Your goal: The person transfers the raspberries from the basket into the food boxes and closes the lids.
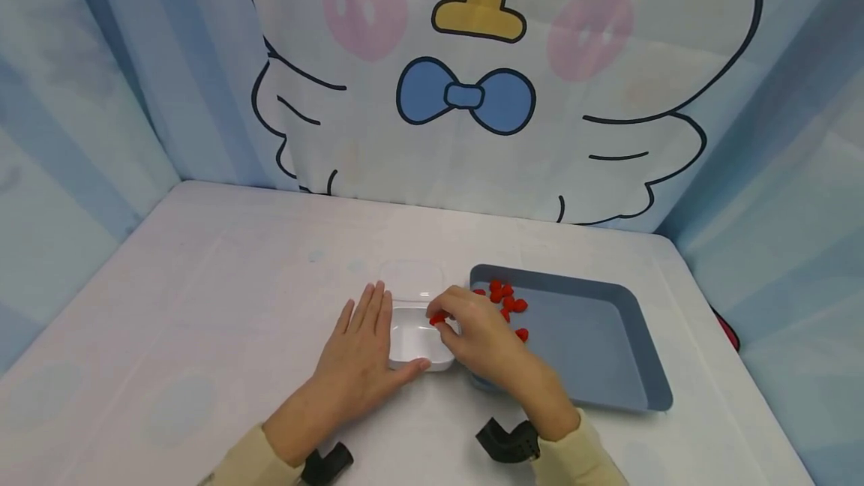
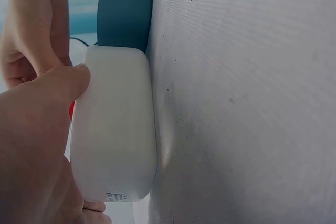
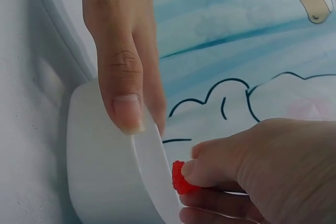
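Between the thumb and fingers of my right hand (image 1: 482,332) is a small bumpy red raspberry (image 3: 181,178), held over the right part of a white plastic box (image 1: 412,340). The box's clear lid (image 1: 412,280) lies folded back behind it. My left hand (image 1: 361,358) lies against the box's left side with straight fingers; its thumb (image 3: 126,111) rests on the near rim. In the left wrist view the box's outer wall (image 2: 113,124) faces the camera. Several more red raspberries (image 1: 509,302) lie at the left end of a blue-grey tray (image 1: 587,347).
The tray stands just right of the box, its lower left corner partly behind my right hand. A white cloth (image 1: 202,306) covers the table. Behind it hangs a printed curtain (image 1: 466,163), with blue curtains (image 1: 776,208) at the sides.
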A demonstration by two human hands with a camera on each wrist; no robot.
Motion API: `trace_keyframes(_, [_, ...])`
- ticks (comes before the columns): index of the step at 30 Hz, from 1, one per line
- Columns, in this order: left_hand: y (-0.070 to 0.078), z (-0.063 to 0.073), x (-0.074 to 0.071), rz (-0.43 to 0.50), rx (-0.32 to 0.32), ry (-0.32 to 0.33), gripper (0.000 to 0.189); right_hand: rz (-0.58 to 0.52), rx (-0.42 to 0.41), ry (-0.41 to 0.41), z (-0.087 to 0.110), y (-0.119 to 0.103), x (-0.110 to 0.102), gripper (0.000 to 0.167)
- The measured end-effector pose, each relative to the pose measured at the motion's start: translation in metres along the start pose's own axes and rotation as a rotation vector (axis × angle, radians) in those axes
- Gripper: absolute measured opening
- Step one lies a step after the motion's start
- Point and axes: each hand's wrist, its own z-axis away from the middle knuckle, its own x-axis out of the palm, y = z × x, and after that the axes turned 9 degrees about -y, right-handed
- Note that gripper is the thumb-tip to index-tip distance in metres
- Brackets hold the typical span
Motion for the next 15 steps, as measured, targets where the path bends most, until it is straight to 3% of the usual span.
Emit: trace_keyframes(15, [-0.001,0.001,-0.001,0.005,0.004,-0.003,0.109,0.022,-0.03,-0.102,-0.005,-0.001,0.016,0.017])
